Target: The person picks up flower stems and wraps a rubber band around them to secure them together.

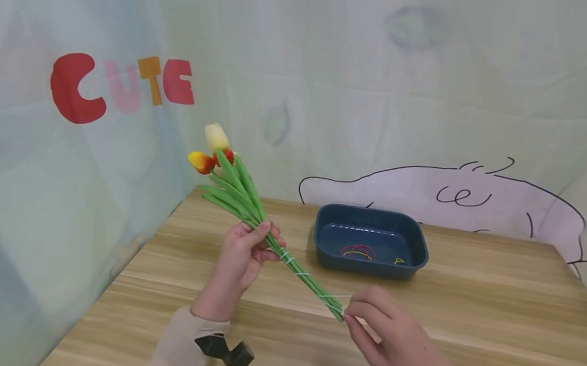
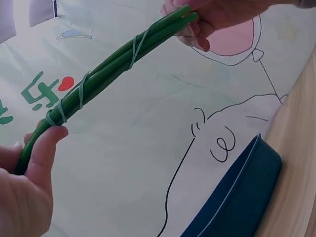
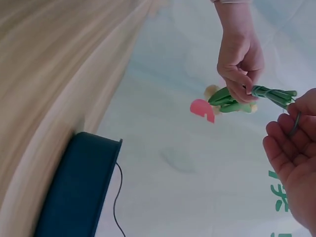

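A bunch of artificial tulips (image 1: 241,187) with yellow-red and cream blooms slants over the table. My left hand (image 1: 249,254) grips its green stems just below the leaves. A pale green rubber band (image 2: 84,90) winds round the stems in several spaced turns. At the stem ends, my right hand (image 1: 395,334) pinches a stretched loop of that band between thumb and fingers. In the right wrist view the band (image 3: 295,124) crosses the fingers of the right hand (image 3: 296,148), while the left hand (image 3: 240,61) holds the bunch beyond it.
A dark blue plastic basin (image 1: 369,268) stands at the back of the wooden table (image 1: 271,330). Inside it lie red rubber bands (image 1: 366,249) and small yellow ones (image 1: 398,261). A printed cloth (image 1: 330,105) hangs behind and to the left.
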The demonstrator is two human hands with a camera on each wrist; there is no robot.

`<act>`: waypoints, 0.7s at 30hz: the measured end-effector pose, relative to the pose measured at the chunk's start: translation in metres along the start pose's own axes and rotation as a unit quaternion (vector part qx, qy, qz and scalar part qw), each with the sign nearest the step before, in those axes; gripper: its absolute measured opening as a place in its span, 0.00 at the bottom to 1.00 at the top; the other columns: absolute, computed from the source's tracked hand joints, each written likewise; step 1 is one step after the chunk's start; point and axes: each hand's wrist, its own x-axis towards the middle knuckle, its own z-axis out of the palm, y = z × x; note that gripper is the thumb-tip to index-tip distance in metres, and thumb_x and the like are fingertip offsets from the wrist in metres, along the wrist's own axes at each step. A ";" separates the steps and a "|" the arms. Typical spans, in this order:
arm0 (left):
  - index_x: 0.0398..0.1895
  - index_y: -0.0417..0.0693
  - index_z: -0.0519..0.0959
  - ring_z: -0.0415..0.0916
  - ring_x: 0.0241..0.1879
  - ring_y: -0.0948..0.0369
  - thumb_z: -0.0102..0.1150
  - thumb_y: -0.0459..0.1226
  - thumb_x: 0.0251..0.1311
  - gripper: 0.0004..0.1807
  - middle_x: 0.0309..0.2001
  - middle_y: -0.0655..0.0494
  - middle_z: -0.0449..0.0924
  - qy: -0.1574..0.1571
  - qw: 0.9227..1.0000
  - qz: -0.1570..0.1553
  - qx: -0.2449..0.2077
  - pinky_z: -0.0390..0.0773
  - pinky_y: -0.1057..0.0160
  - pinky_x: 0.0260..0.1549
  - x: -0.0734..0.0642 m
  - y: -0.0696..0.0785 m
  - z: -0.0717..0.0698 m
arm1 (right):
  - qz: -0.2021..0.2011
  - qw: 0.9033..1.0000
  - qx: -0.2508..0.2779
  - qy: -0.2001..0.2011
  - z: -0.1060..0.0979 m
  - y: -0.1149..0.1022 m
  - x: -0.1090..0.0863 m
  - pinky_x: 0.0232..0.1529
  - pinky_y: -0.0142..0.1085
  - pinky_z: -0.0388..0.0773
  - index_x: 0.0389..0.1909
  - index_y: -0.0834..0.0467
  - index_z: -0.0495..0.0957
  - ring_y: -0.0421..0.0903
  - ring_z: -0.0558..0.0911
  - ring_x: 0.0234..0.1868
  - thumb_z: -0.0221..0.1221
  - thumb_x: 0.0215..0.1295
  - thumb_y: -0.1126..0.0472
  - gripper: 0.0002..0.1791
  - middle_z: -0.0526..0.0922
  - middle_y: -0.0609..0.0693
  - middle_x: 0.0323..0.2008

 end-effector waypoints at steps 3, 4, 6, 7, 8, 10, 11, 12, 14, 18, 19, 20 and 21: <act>0.31 0.44 0.78 0.83 0.29 0.65 0.45 0.31 0.72 0.12 0.28 0.57 0.81 -0.042 0.998 -0.010 -0.051 0.85 0.69 0.28 -0.001 0.000 -0.002 | 0.010 0.999 0.029 0.017 0.002 -0.001 -0.003 0.36 0.26 0.77 0.32 0.61 0.78 0.40 0.76 0.34 0.51 0.72 0.62 0.11 0.76 0.48 0.34; 0.32 0.44 0.78 0.83 0.29 0.64 0.45 0.31 0.72 0.12 0.28 0.56 0.81 -0.054 0.996 -0.013 -0.063 0.85 0.69 0.29 -0.001 0.001 -0.002 | 0.010 0.999 0.039 0.025 0.004 -0.001 -0.003 0.36 0.26 0.77 0.32 0.62 0.78 0.40 0.76 0.34 0.52 0.71 0.62 0.10 0.76 0.49 0.33; 0.33 0.43 0.78 0.83 0.29 0.64 0.44 0.31 0.72 0.12 0.28 0.56 0.81 -0.076 0.993 -0.023 -0.083 0.85 0.70 0.29 -0.001 0.001 -0.003 | 0.012 0.997 0.063 0.035 0.006 -0.002 -0.004 0.35 0.26 0.77 0.32 0.62 0.78 0.40 0.77 0.34 0.53 0.71 0.63 0.09 0.77 0.49 0.33; 0.33 0.43 0.77 0.83 0.30 0.64 0.44 0.32 0.72 0.12 0.28 0.56 0.81 -0.082 0.992 -0.027 -0.089 0.85 0.70 0.29 -0.001 0.001 -0.003 | 0.010 0.997 0.072 0.041 0.007 -0.002 -0.004 0.34 0.26 0.77 0.32 0.62 0.78 0.40 0.77 0.33 0.53 0.71 0.63 0.09 0.77 0.49 0.33; 0.33 0.43 0.77 0.83 0.30 0.64 0.44 0.32 0.72 0.12 0.28 0.56 0.80 -0.087 0.991 -0.031 -0.095 0.85 0.71 0.29 -0.002 0.001 -0.003 | 0.008 0.996 0.083 0.045 0.008 -0.002 -0.004 0.34 0.26 0.78 0.32 0.63 0.77 0.41 0.77 0.33 0.54 0.70 0.63 0.09 0.77 0.49 0.32; 0.34 0.43 0.77 0.83 0.30 0.64 0.43 0.32 0.73 0.12 0.29 0.55 0.80 -0.096 0.989 -0.037 -0.107 0.85 0.71 0.29 -0.002 0.001 -0.004 | 0.002 0.993 0.108 0.051 0.011 -0.001 -0.004 0.34 0.26 0.78 0.32 0.64 0.77 0.41 0.77 0.33 0.54 0.69 0.65 0.08 0.78 0.50 0.32; 0.34 0.43 0.76 0.83 0.30 0.64 0.43 0.32 0.73 0.12 0.29 0.55 0.80 -0.099 0.988 -0.040 -0.113 0.85 0.72 0.29 -0.002 0.001 -0.004 | 0.002 0.991 0.121 0.052 0.012 -0.001 -0.004 0.35 0.27 0.78 0.32 0.64 0.77 0.42 0.78 0.34 0.54 0.69 0.65 0.07 0.78 0.51 0.32; 0.34 0.43 0.76 0.83 0.30 0.64 0.42 0.32 0.73 0.12 0.29 0.55 0.80 -0.101 0.987 -0.043 -0.118 0.85 0.72 0.29 -0.002 0.001 -0.004 | 0.000 0.990 0.133 0.054 0.013 -0.001 -0.004 0.36 0.27 0.79 0.33 0.64 0.77 0.42 0.78 0.34 0.55 0.69 0.66 0.07 0.78 0.51 0.33; 0.34 0.42 0.76 0.83 0.30 0.64 0.43 0.32 0.73 0.11 0.29 0.55 0.80 -0.103 0.985 -0.049 -0.130 0.84 0.72 0.28 -0.002 0.001 -0.004 | -0.004 0.986 0.156 0.055 0.014 0.000 -0.005 0.37 0.27 0.79 0.33 0.65 0.77 0.43 0.78 0.35 0.55 0.68 0.67 0.06 0.78 0.52 0.33; 0.35 0.43 0.76 0.82 0.29 0.64 0.45 0.32 0.72 0.09 0.29 0.55 0.80 -0.103 0.982 -0.066 -0.146 0.84 0.73 0.27 -0.003 -0.001 -0.002 | -0.011 0.980 0.192 0.054 0.017 0.000 -0.004 0.38 0.28 0.80 0.34 0.66 0.77 0.44 0.79 0.35 0.54 0.68 0.68 0.05 0.79 0.54 0.34; 0.35 0.43 0.76 0.82 0.29 0.65 0.46 0.32 0.72 0.09 0.28 0.55 0.80 -0.104 0.981 -0.068 -0.148 0.84 0.73 0.27 -0.003 -0.001 -0.002 | -0.012 0.978 0.200 0.053 0.018 0.000 -0.004 0.38 0.28 0.81 0.35 0.66 0.77 0.44 0.79 0.35 0.54 0.68 0.68 0.05 0.79 0.54 0.34; 0.35 0.43 0.76 0.82 0.29 0.65 0.46 0.32 0.71 0.09 0.28 0.56 0.80 -0.105 0.981 -0.071 -0.149 0.84 0.73 0.27 -0.003 -0.002 -0.001 | -0.012 0.977 0.205 0.053 0.019 0.000 -0.003 0.38 0.28 0.81 0.35 0.66 0.77 0.45 0.79 0.35 0.54 0.69 0.68 0.05 0.79 0.55 0.34; 0.35 0.43 0.76 0.82 0.29 0.65 0.46 0.32 0.71 0.09 0.28 0.55 0.80 -0.105 0.980 -0.073 -0.151 0.84 0.73 0.26 -0.004 -0.003 0.000 | -0.013 0.976 0.211 0.053 0.020 0.000 -0.002 0.37 0.29 0.81 0.36 0.66 0.77 0.45 0.79 0.35 0.54 0.69 0.69 0.05 0.79 0.55 0.34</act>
